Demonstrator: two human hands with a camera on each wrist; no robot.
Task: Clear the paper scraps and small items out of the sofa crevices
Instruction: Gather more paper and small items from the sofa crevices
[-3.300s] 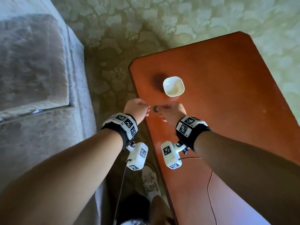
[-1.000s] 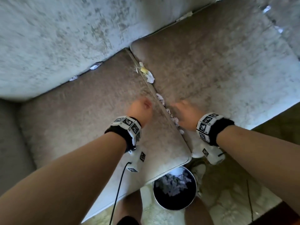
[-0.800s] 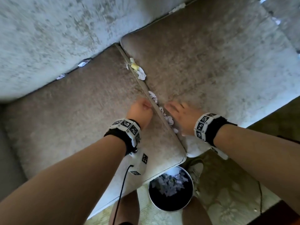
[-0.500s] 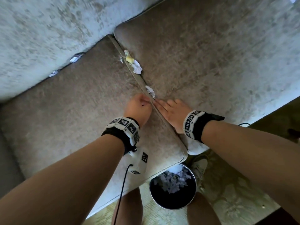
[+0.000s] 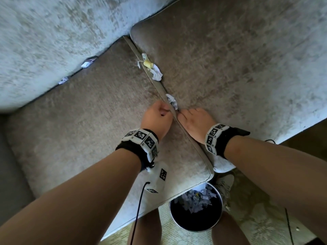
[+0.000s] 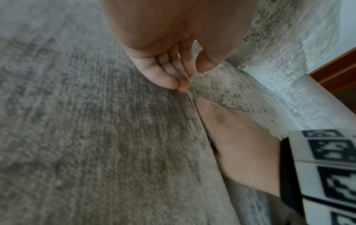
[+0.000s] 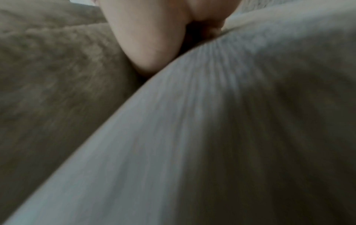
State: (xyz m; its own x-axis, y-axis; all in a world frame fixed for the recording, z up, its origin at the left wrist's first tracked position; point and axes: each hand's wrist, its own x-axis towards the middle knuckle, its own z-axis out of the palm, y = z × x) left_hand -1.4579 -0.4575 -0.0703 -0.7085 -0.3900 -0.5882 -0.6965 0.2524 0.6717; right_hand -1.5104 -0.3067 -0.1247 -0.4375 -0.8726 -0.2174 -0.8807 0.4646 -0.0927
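Head view | bin [image 5: 195, 225]: paper scraps | left grip [image 5: 157, 119] clenched | right grip [image 5: 193, 123] unclear

Two seat cushions [image 5: 92, 121] meet at a crevice [image 5: 159, 89] — paper scraps [image 5: 172, 100] lie along it, more at the backrest edge [image 5: 86, 63]. Both hands flank the crevice's front end — a bin [image 5: 195, 225] stands below the cushions' front edge.
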